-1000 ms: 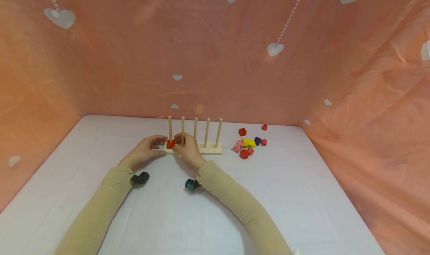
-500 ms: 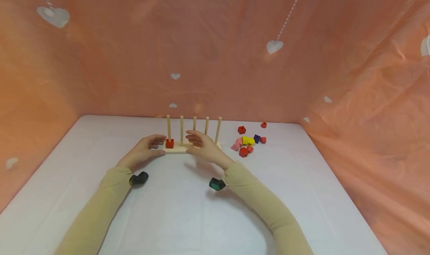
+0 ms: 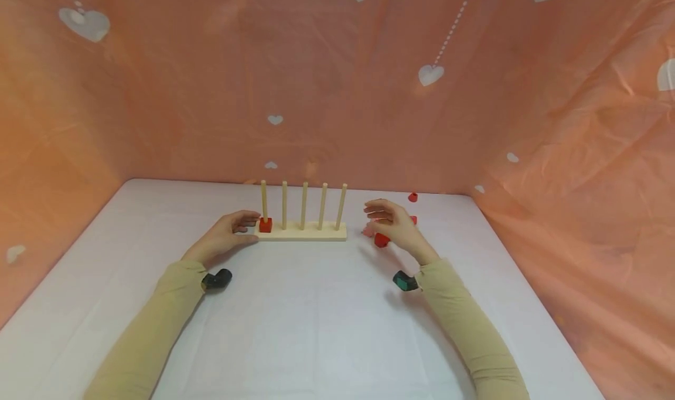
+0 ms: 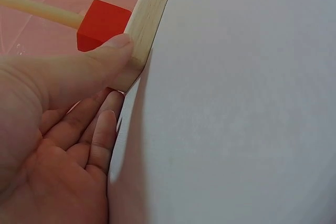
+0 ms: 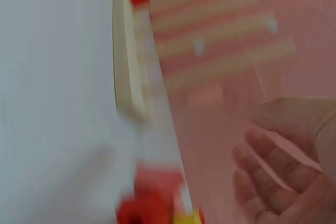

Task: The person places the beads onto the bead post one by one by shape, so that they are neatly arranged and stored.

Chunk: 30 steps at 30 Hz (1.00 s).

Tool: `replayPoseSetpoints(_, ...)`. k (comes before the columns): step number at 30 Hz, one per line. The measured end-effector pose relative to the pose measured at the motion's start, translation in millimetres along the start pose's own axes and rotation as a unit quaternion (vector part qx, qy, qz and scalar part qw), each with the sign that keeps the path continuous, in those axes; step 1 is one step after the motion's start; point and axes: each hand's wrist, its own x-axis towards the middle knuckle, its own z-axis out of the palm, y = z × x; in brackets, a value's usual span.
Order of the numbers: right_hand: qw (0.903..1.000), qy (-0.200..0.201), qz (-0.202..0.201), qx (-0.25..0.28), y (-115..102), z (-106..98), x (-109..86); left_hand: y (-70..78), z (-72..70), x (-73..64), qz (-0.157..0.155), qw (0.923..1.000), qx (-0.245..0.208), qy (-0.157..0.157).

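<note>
A wooden peg stand (image 3: 316, 235) with several upright pegs stands toward the back of the table. On its leftmost peg sits a red cube bead (image 3: 265, 225), down against the base. My left hand (image 3: 224, 234) holds the stand's left end; the left wrist view has its thumb (image 4: 113, 53) on the base's edge beside the red cube, fingers around the end. My right hand (image 3: 398, 227) hovers over the loose beads at the right, fingers apart and holding nothing. It hides part of the pile, where a red bead (image 3: 382, 240) and a pink bead (image 3: 367, 230) show.
Another red bead (image 3: 413, 197) lies apart near the back edge. A yellow bead (image 5: 189, 217) shows blurred in the right wrist view. Behind the white-covered table (image 3: 316, 318) hangs a pink curtain (image 3: 337, 95) with hearts.
My right hand has let go near the red cube and swung right, from the leftmost pegs to the bead pile. My left hand stays at the stand's left end.
</note>
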Motion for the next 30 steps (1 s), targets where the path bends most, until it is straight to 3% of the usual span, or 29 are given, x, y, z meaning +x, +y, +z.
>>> replayPoseSetpoints(7,0.9896,0.106,0.031,-0.092,33.8,-49.8,-8.5,-1.8,-1.5,0.4,-0.002,0.9999,-0.013,0.001)
replayPoseSetpoints(10,0.9844,0.126,0.051,-0.112,47.1,-61.2,-11.4,-3.0,-1.3,0.4,0.004,0.9999,-0.013,0.001)
replayPoseSetpoints(17,0.9752,0.130,0.116,-0.136,66.7,-66.3,-17.5,-3.0,1.0,-2.3,0.000,0.9998,-0.018,-0.002)
replayPoseSetpoints(23,0.9686,0.128,0.187,-0.101,75.5,-61.7,-15.3,-0.5,1.2,-3.8,-0.002,0.9998,-0.020,-0.002)
replayPoseSetpoints(30,0.9637,0.109,0.216,-0.114,74.7,-55.9,-12.9,1.9,0.7,-4.6,0.001,0.9999,-0.017,0.003)
